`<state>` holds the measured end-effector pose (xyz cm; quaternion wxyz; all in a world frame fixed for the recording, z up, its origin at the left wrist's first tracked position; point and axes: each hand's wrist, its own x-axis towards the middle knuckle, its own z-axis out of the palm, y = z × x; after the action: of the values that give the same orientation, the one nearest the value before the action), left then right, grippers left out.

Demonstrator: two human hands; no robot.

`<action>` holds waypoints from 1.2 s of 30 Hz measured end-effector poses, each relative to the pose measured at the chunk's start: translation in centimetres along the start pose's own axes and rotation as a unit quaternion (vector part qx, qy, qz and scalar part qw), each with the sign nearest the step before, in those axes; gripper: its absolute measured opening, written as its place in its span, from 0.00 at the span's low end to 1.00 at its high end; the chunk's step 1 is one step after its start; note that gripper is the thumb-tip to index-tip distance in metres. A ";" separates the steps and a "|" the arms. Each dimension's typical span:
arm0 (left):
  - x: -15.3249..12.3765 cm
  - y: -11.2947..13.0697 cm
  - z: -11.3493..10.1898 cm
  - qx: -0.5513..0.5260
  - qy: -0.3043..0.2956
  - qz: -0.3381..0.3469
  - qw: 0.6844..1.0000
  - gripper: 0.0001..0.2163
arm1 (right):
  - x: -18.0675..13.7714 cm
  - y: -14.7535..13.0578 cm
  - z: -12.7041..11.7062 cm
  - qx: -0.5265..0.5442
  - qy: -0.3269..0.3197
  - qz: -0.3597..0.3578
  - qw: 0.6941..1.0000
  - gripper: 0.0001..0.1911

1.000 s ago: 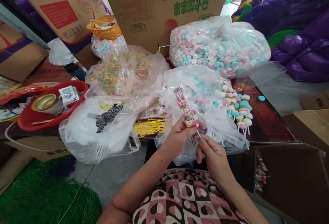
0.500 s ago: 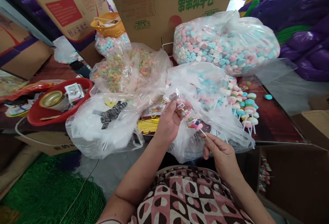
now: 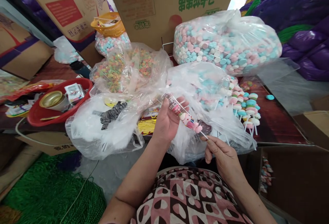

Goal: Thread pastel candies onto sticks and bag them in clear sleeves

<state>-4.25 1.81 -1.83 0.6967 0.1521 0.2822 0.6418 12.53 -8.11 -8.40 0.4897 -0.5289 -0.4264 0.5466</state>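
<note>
Across my left hand (image 3: 168, 121) lies a printed clear wrapper (image 3: 175, 106), its upper end held under the thumb while the other fingers curve loosely behind. A pink and white marshmallow lollipop (image 3: 189, 122) sits at the lower end of this wrapper; how far inside it reaches I cannot tell. My right hand (image 3: 221, 153) pinches the lower end of the lollipop's white stick (image 3: 203, 134) between thumb and fingers. Just beneath both hands spreads a clear plastic bag (image 3: 180, 146) with a dark round piece (image 3: 205, 128) showing. Yellow twist ties (image 3: 147, 126) lie left of my left wrist.
Several marshmallow skewers (image 3: 248, 109) lie at the right of the table. Big bags of marshmallows (image 3: 226, 49) and ring-shaped candies (image 3: 125, 66) stand behind. A red basin (image 3: 33, 110) is at left. An open carton (image 3: 295, 183) holds wrapped sweets at lower right.
The lollipop has moved up and left to the wrapper, turning so its pink side shows. My left hand has turned palm up, with the wrapper now stretched along the fingers.
</note>
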 end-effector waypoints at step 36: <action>-3.0 -4.6 -0.9 0.126 -0.111 -0.119 0.979 0.23 | 0.3 -3.7 -0.8 -0.295 0.023 -0.208 0.932 0.17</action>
<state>-1.16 -1.92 -4.60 0.7704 0.2741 0.2977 0.4927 13.68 -7.31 -4.90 0.4240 -0.5616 -0.6572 0.2700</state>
